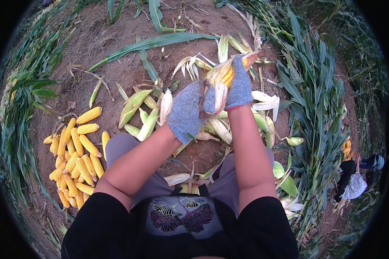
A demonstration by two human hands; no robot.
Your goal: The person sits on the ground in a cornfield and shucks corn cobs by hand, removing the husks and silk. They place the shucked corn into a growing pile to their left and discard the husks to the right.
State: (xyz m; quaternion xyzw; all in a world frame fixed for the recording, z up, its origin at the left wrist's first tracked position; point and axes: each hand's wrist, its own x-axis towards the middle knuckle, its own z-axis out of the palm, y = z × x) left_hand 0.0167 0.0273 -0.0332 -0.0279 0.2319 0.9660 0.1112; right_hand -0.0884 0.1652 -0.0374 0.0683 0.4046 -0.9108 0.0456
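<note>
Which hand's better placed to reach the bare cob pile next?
Likely left: the left hand is nearer the cob pile, on that side; the right hand is at the partly husked cob.

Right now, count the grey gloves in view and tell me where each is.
2: one glove on the left hand, beside the partly husked corn ear; one on the right hand, gripping that ear. Any on the person far right can't be made out.

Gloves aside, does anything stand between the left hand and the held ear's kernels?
Yes: pale husk covers the near end of the ear, beside the left hand. Next to the right hand, yellow kernels show bare.
</note>
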